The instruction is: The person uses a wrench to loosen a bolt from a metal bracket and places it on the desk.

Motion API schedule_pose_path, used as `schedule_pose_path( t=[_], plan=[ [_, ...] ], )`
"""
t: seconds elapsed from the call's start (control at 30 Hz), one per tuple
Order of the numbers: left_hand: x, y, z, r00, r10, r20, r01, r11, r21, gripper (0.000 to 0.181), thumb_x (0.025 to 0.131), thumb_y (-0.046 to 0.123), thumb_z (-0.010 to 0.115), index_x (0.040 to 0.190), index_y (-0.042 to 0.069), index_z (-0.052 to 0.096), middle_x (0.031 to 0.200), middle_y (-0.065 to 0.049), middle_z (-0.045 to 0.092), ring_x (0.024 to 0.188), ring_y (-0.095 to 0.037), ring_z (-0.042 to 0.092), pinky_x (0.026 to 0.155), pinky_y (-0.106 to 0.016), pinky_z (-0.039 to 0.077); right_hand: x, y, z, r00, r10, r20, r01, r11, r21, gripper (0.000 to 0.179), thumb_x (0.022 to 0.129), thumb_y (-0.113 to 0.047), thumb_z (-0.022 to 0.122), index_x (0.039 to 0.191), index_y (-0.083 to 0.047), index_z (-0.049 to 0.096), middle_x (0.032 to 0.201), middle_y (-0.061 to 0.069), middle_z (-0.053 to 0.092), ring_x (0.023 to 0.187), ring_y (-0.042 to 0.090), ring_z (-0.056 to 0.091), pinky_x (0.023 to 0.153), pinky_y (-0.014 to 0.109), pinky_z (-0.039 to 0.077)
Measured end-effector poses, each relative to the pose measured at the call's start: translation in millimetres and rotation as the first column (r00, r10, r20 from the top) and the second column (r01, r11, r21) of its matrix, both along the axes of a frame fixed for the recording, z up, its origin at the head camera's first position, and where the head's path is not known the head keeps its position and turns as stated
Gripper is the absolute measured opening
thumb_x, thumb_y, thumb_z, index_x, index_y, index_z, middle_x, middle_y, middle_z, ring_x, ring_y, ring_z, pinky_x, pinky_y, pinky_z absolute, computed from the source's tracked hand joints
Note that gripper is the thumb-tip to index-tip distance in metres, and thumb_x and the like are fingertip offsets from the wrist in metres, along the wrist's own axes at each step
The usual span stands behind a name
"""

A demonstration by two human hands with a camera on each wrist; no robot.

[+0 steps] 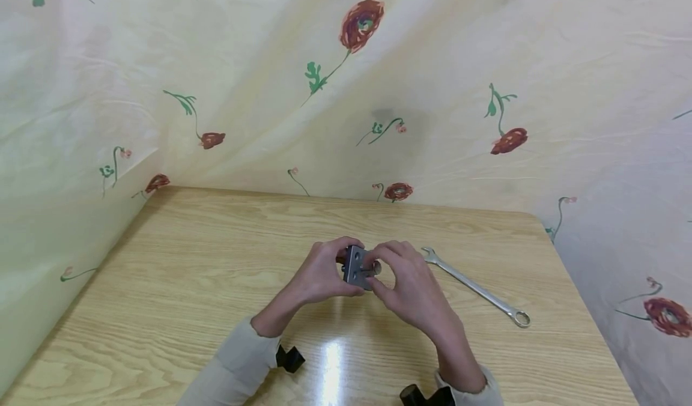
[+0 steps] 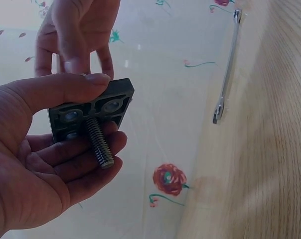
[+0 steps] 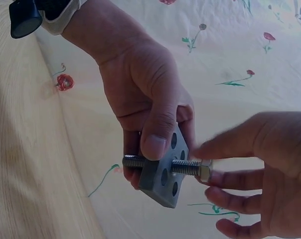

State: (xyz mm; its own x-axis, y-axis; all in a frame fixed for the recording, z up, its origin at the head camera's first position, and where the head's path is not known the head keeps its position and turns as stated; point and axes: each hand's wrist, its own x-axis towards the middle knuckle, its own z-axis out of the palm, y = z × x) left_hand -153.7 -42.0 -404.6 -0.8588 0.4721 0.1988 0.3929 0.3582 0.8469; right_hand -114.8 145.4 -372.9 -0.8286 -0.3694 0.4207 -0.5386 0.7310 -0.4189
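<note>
With our left hand (image 1: 324, 275) we grip a grey holed plate (image 1: 354, 263) above the tabletop (image 1: 189, 262); our right hand (image 1: 413, 287) curls its fingers loosely around the head of the hex bolt (image 3: 188, 168) passing through it. To our right lies a combination wrench (image 1: 476, 287).

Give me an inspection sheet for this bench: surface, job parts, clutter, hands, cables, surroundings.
Surface: wood-grain table, glare at its near side.
Job parts: hex bolt through the grey multi-hole plate, threaded end sticking out past it.
Clutter: combination wrench lying loose, right of the hands.
Left hand: grips the plate.
Right hand: fingers at the bolt head; whether they pinch it, cannot tell.
Cables: nothing seen.
Surroundings: floral-print sheeting behind and at both sides.
</note>
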Motion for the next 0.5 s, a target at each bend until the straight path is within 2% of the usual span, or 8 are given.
schedule_pose_path(
  t=[0.1, 0.2, 0.27, 0.4, 0.5],
  plan=[
    [-0.5, 0.5, 0.6, 1.0, 0.004, 0.004, -0.004, 1.0, 0.002, 0.062, 0.064, 0.007, 0.087, 0.119, 0.006, 0.06, 0.102, -0.011, 0.073, 0.093, -0.022, 0.072, 0.08, -0.031, 0.057, -1.4, 0.8, 2.9, 0.993, -0.053, 0.101, 0.054, 0.999, -0.009, 0.034, 0.079, -0.027, 0.079, 0.108, -0.015, 0.065, 0.101, 0.0, 0.068, 0.096, 0.017, 0.061, 0.079, 0.035, 0.05],
    [-0.9, 1.2, 1.1, 1.0, 0.003, 0.005, -0.003, 1.0, 0.0, 0.062, 0.064, 0.007, 0.087, 0.12, 0.006, 0.059, 0.102, -0.011, 0.073, 0.093, -0.022, 0.071, 0.079, -0.03, 0.057, -3.1, 1.2, 5.8, 0.972, -0.11, 0.206, 0.112, 0.994, 0.005, 0.033, 0.085, -0.036, 0.072, 0.109, -0.016, 0.065, 0.089, -0.002, 0.068, 0.076, 0.012, 0.058, 0.064, 0.026, 0.046],
    [-1.4, 1.6, 1.3, 1.0, 0.001, 0.006, -0.001, 1.0, 0.0, 0.063, 0.064, 0.007, 0.087, 0.12, 0.006, 0.059, 0.101, -0.011, 0.073, 0.092, -0.021, 0.071, 0.079, -0.029, 0.057, -4.9, 1.4, 6.4, 0.958, -0.129, 0.254, 0.128, 0.992, 0.02, 0.027, 0.088, -0.037, 0.069, 0.106, -0.017, 0.067, 0.08, -0.003, 0.067, 0.063, 0.008, 0.051, 0.055, 0.022, 0.039],
    [-2.0, 2.6, 2.4, 1.0, 0.002, 0.01, -0.002, 1.0, 0.003, 0.062, 0.064, 0.006, 0.088, 0.119, 0.006, 0.059, 0.101, -0.011, 0.073, 0.092, -0.021, 0.071, 0.079, -0.029, 0.057, -7.7, 1.7, 5.6, 0.955, -0.112, 0.276, 0.112, 0.994, 0.016, 0.02, 0.09, -0.033, 0.066, 0.1, -0.016, 0.069, 0.076, -0.002, 0.069, 0.054, 0.004, 0.048, 0.049, 0.021, 0.037],
    [-2.9, 3.4, 2.9, 1.0, 0.001, 0.009, -0.001, 1.0, 0.008, 0.062, 0.064, 0.006, 0.087, 0.119, 0.006, 0.06, 0.101, -0.011, 0.073, 0.091, -0.021, 0.071, 0.079, -0.03, 0.057, -9.1, 1.9, 5.5, 0.966, -0.082, 0.244, 0.084, 0.996, 0.002, 0.014, 0.089, -0.028, 0.068, 0.098, -0.016, 0.07, 0.079, -0.003, 0.071, 0.06, 0.003, 0.053, 0.053, 0.02, 0.04]
  ],
)
